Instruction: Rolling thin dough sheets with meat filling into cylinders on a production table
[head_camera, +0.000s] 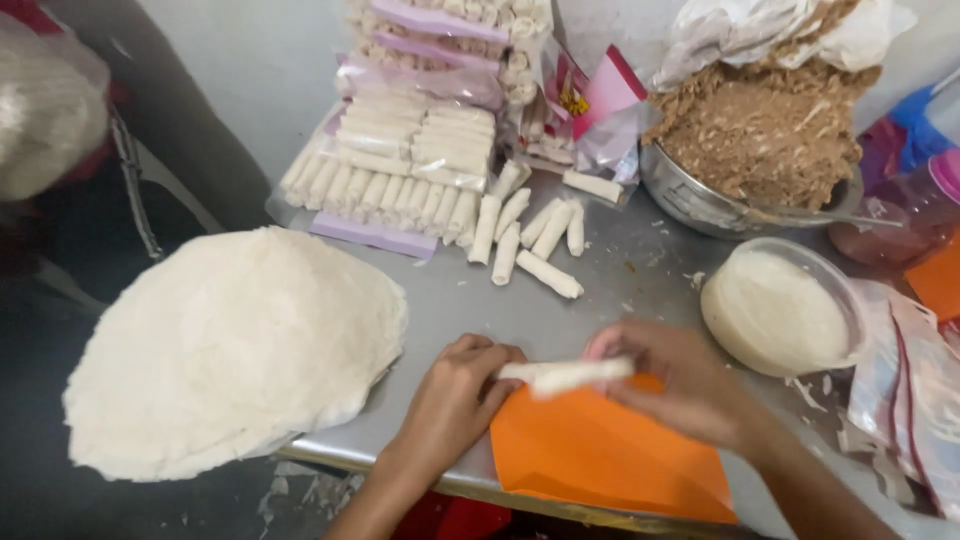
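My left hand (455, 395) and my right hand (680, 385) together hold a thin white rolled wrapper (568, 374) just above an orange sheet (600, 450) at the near edge of the steel table (460, 300). The left fingers pinch its left end, the right fingers its right end. A big round stack of white wrapper sheets (235, 350) lies to the left. A steel bowl heaped with brown filling (760, 140) stands at the back right.
Several finished white rolls (525, 235) lie loose mid-table, beside packed rows of rolls in clear bags (400, 160). A clear tub of white paste (780, 310) sits right of my hands. Plastic bags (910, 390) and a pink container (920, 200) crowd the right edge.
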